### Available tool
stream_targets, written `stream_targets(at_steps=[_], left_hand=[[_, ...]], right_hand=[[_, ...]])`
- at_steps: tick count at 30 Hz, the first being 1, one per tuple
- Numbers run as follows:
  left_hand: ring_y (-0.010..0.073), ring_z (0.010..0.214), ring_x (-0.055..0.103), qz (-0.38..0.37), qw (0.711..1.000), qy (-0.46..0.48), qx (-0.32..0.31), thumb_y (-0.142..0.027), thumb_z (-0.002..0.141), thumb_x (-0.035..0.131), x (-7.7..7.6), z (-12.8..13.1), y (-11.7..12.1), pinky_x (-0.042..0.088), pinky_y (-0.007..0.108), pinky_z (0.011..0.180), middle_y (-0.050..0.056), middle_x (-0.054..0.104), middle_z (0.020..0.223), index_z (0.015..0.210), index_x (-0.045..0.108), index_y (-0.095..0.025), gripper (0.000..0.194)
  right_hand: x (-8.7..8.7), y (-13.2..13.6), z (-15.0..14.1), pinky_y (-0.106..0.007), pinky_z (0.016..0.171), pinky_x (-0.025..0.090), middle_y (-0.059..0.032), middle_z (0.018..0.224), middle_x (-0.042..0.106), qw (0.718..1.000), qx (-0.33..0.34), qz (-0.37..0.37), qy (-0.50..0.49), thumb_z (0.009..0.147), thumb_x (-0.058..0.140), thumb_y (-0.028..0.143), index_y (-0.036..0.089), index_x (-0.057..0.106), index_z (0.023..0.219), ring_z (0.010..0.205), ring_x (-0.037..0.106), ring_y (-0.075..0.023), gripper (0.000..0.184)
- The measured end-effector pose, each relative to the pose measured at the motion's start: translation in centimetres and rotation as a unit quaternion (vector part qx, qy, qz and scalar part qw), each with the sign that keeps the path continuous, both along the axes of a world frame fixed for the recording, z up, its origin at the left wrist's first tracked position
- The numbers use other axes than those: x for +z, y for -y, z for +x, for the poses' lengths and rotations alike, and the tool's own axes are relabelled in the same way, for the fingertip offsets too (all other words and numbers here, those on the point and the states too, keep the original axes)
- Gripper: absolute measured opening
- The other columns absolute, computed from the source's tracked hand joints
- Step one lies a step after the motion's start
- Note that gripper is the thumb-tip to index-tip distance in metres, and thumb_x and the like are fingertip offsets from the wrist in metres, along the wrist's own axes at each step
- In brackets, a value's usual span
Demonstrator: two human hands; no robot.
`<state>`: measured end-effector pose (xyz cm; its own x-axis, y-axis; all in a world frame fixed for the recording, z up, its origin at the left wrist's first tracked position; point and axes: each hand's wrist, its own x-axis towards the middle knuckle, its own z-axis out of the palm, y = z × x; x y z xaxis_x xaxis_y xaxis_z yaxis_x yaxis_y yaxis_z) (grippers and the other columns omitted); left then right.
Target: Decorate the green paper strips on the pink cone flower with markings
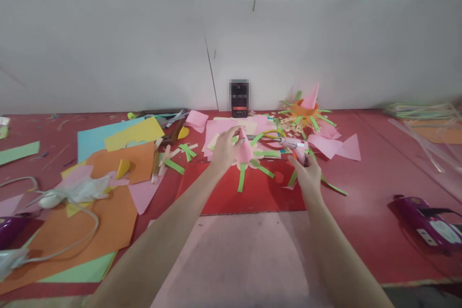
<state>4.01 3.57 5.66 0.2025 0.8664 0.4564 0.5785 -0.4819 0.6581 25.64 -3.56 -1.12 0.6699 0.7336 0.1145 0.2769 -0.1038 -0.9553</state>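
My left hand (225, 147) is closed on a pink paper cone (245, 149), its fingers near the tip. Green paper strips (241, 178) fan out from a pale scalloped base under the cone. My right hand (308, 172) grips the handle of a pale hot glue gun (295, 144), whose nozzle points left toward the cone. Behind the cone, scissors (272, 139) with yellow and red handles lie partly hidden by the gun. A red board (249, 197) lies beneath the work.
A finished-looking paper piece with an orange ring (305, 107) stands at the back right. A phone (239, 98) leans on the white partition (144, 48). Coloured paper sheets (111, 216) and a white cable (96, 221) lie left. A purple power strip (428, 224) is at right.
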Motion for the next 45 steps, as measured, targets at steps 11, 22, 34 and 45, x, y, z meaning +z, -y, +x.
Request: stream_targets(at_steps=[11,22,34,45], left_hand=[[0.0191,0.111,0.049,-0.012,0.999,-0.048,0.006,-0.017,0.078,0.053,-3.2,-3.5,2.7,0.041,0.036,0.094,0.006,0.054,0.118,0.116,0.046,-0.023,0.039],[0.0183,0.104,0.052,-0.037,0.990,-0.115,-0.073,-0.021,0.082,0.051,-5.2,-4.4,5.4,0.042,0.036,0.090,0.003,0.057,0.107,0.098,0.056,-0.025,0.018],[0.0217,0.102,0.053,-0.056,0.989,-0.128,0.037,-0.016,0.081,0.049,-5.9,-5.4,5.2,0.044,0.039,0.087,0.005,0.053,0.113,0.110,0.049,-0.025,0.031],[0.0163,0.101,0.054,-0.055,0.992,-0.104,0.036,-0.013,0.080,0.051,-5.9,-5.4,5.1,0.047,0.029,0.083,0.003,0.052,0.110,0.104,0.051,-0.024,0.026]], right_hand=[[0.3,0.2,-0.5,-0.025,0.058,0.037,0.0010,0.066,0.052,0.998,0.019,-0.039,0.040,0.059,0.064,0.049,0.015,0.061,0.082,0.061,0.045,-0.0133,0.041],[0.3,1.1,-2.4,-0.031,0.072,0.043,-0.0074,0.095,0.062,0.986,0.081,-0.086,0.114,0.060,0.063,0.050,0.017,0.058,0.106,0.081,0.056,-0.0203,0.057],[-0.3,1.4,-2.6,-0.031,0.069,0.042,-0.0070,0.103,0.062,0.969,0.108,-0.111,0.193,0.062,0.061,0.050,0.019,0.058,0.104,0.084,0.057,-0.0219,0.051],[0.1,1.5,-2.6,-0.032,0.066,0.044,-0.0072,0.089,0.064,0.961,0.109,-0.129,0.220,0.063,0.058,0.052,0.018,0.058,0.105,0.076,0.058,-0.0217,0.054]])
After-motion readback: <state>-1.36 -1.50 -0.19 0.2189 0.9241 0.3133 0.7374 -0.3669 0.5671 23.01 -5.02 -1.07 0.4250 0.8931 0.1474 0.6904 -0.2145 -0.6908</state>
